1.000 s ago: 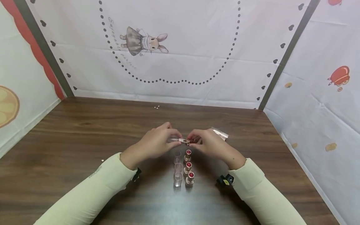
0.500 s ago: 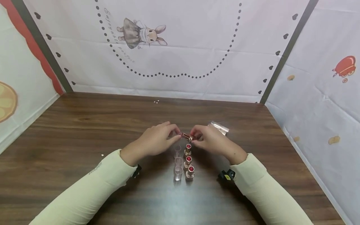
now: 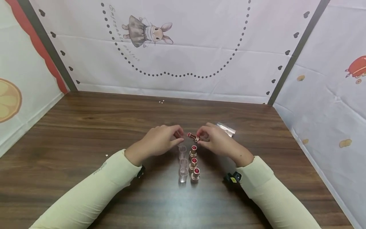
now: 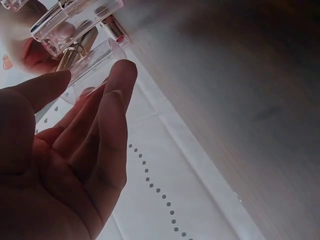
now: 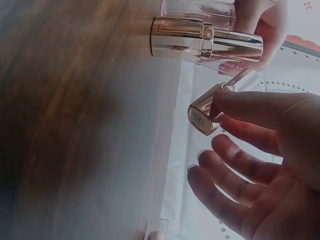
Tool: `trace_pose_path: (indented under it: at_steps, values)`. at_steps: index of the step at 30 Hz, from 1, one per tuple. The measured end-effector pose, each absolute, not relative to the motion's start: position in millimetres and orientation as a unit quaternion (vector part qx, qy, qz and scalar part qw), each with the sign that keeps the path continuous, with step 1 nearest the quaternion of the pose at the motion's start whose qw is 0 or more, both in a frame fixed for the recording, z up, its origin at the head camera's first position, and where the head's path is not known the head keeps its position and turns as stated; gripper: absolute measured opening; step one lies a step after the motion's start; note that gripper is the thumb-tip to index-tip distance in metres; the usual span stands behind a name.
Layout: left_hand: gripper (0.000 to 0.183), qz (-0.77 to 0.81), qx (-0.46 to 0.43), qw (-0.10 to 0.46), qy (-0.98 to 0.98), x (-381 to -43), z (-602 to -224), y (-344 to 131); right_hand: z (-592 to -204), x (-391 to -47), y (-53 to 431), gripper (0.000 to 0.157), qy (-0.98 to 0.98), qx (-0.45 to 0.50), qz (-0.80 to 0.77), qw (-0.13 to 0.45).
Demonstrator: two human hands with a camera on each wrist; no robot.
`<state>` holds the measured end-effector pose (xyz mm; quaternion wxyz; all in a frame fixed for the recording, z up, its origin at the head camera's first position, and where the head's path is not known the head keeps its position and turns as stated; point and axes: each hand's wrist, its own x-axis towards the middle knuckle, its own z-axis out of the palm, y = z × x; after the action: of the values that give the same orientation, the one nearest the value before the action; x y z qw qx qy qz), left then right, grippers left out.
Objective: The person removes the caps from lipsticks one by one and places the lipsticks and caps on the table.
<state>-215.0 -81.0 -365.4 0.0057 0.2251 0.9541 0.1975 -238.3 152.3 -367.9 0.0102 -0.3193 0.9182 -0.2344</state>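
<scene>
In the left wrist view, a clear lipstick cap point(image 4: 92, 67) is pinched between the thumb and fingers of my left hand point(image 3: 156, 140). My right hand point(image 3: 218, 140) pinches the base of an uncapped lipstick point(image 3: 193, 136), its red tip pointing left toward the left hand. The right wrist view shows this lipstick's point(image 5: 202, 112) labelled bottom. Below both hands, gold lipsticks point(image 3: 195, 175) stand upright in a column with red tips exposed. Clear caps point(image 3: 183, 175) stand in a matching column just left of them. The left hand's cap is hardly visible in the head view.
Behind the right hand, clear-capped lipsticks point(image 3: 227, 128) lie on the brown wooden table point(image 3: 114, 111). Small white bits point(image 3: 161, 101) are near the back edge, and another white bit point(image 3: 106, 155) is by the left sleeve. Printed white cloth walls surround the table.
The clear cap has come off the lipstick between the hands. Left hand and cap are now apart from the lipstick, which the right hand keeps hold of. The head view has shifted slightly.
</scene>
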Motion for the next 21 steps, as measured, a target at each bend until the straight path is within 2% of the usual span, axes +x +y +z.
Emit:
trace_pose_path:
  at_steps: [12, 21]
  values:
    - [0.025, 0.187, 0.234, 0.024, 0.954, -214.7, -368.6, -82.3, -371.5, -238.1, 149.6, 0.019, 0.905, -0.33, -0.263, 0.061]
    - [0.023, 0.174, 0.236, 0.029, 0.956, -214.4, -369.9, -81.3, -376.8, -239.1, 147.7, 0.017, 0.913, -0.332, -0.229, 0.065]
